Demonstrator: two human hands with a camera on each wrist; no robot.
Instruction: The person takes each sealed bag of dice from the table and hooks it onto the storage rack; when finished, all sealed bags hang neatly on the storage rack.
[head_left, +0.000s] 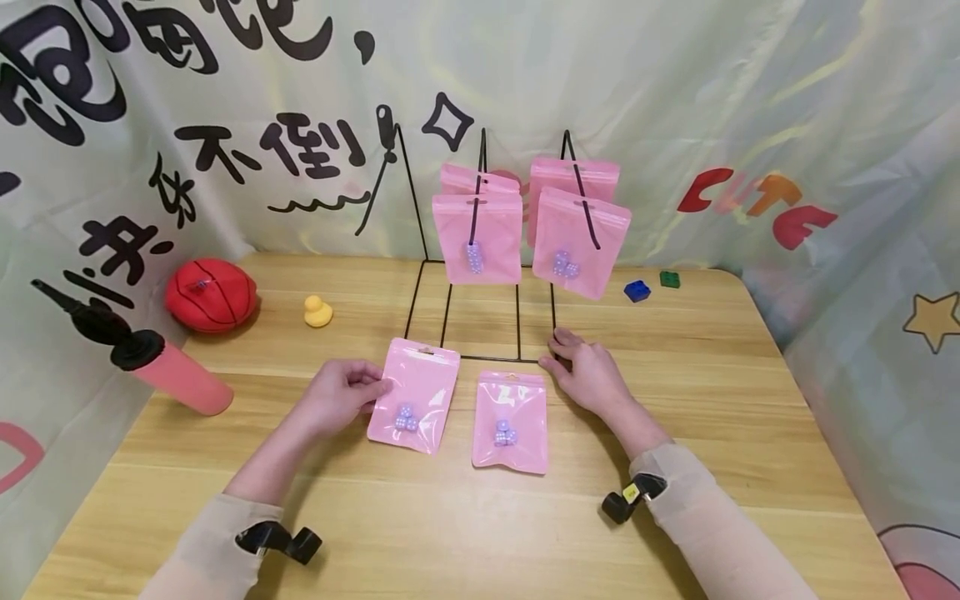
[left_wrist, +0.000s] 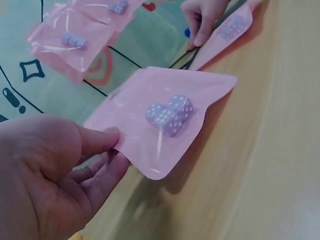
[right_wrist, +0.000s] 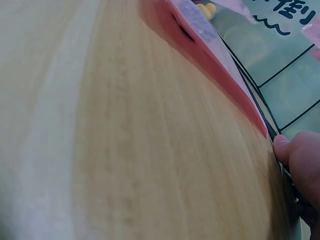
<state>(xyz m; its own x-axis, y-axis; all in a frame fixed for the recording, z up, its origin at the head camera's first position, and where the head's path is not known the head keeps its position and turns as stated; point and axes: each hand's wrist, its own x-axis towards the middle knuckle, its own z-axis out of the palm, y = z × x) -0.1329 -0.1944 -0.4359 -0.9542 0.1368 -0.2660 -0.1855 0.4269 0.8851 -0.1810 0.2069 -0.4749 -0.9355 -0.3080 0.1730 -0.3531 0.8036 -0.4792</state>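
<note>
Wooden table [head_left: 675,433], printed cloth behind. Left hand [head_left: 337,400] pinches pouch [head_left: 414,393] by side edge, thumb on top, fingers under; pouch corner lifted, dice [left_wrist: 170,114] inside. Right hand [head_left: 588,375] rests on rack [head_left: 480,333] base, fingers loosely bent, seemingly bracing wire; wrist view too blurred for certainty. Second pouch [head_left: 511,421] lies flat between hands. Advice: keep pinch near edge, raise hang hole toward free hook, steady rack.

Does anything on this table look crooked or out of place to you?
Nothing is spilled or broken. The front right hanging pouch tilts on the wire rack, while the one beside it hangs straight. The red ball looks flattened, as if short of air. Two pouches lie flat on the table.
</note>
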